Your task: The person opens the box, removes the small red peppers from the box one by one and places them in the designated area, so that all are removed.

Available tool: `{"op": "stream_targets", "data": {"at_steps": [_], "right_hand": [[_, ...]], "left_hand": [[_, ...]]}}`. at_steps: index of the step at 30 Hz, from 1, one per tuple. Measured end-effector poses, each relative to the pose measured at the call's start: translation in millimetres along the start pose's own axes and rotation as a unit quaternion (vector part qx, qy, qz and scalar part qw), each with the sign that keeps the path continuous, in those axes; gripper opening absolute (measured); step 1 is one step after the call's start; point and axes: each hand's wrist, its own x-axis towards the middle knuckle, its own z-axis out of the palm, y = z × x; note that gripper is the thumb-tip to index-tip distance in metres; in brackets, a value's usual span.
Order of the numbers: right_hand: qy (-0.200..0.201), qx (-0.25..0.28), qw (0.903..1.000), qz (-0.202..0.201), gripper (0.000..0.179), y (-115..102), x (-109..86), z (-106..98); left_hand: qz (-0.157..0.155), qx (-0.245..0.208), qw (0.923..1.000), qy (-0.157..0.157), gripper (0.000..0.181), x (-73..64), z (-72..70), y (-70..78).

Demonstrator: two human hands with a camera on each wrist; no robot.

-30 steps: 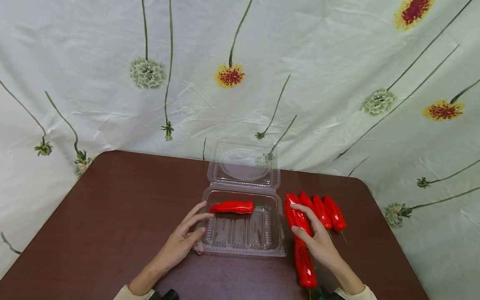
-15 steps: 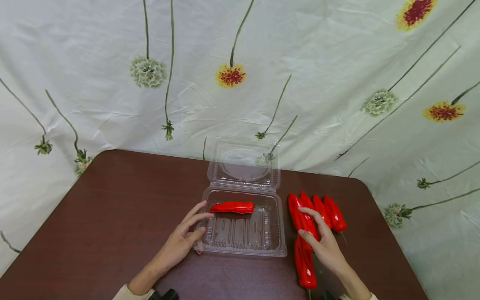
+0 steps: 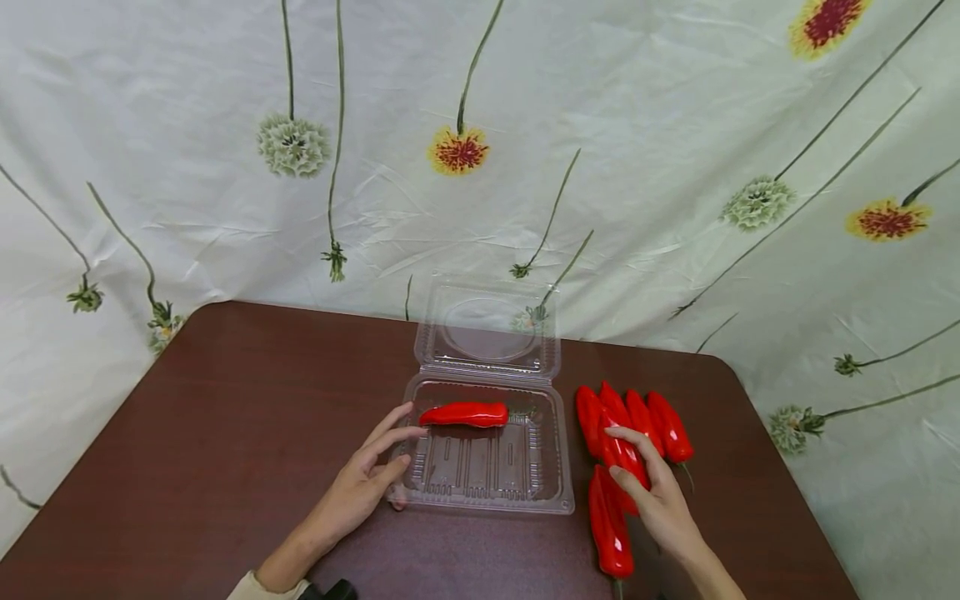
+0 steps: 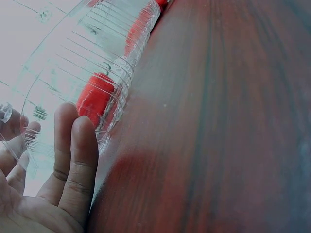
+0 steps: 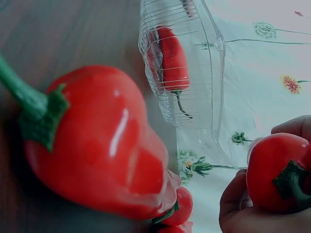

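My right hand (image 3: 663,504) holds a long red chili pepper (image 3: 624,458) between thumb and fingers, above the other peppers. In the right wrist view, the held pepper (image 5: 274,170) shows its green stem end toward the camera. My left hand (image 3: 360,483) rests at the left side of a clear plastic clamshell box (image 3: 562,450), fingers fairly straight and reaching over its rim. One red pepper (image 3: 465,414) lies crosswise at the back of the box. In the left wrist view, two fingers (image 4: 83,145) stand beside the clear wall; any firm grip there cannot be made out.
Several red peppers (image 3: 670,427) lie side by side right of the box. Another pepper (image 3: 609,525) lies nearer the front. The box's lid (image 3: 487,325) stands raised at the back, near the flowered cloth (image 3: 630,167). Dark brown table (image 3: 225,433) extends left.
My right hand has moved right and toward me with its pepper, away from the box. A pepper at the pile's left is now less covered. My left hand stays in place.
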Motion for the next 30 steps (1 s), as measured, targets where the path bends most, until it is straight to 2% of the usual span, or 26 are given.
{"op": "stream_targets", "data": {"at_steps": [6,15,24,30], "right_hand": [[-0.016,0.003,0.9999,0.003,0.045,1,-6.7,-3],[0.015,-0.03,0.9988,-0.036,0.046,4,-15.8,-4],[0.018,-0.042,0.9989,-0.007,0.045,6,-28.4,-7],[0.017,-0.046,0.9988,-0.004,0.047,10,-36.1,-8]], "left_hand": [[-0.004,0.0,1.0,-0.002,0.036,0.3,-0.4,-0.6],[0.004,0.001,1.0,-0.002,0.035,0.5,0.3,-0.4],[0.003,0.003,1.0,-0.002,0.036,0.0,0.0,-0.8],[0.001,0.003,1.0,-0.001,0.036,-0.9,-0.2,-1.4]]}}
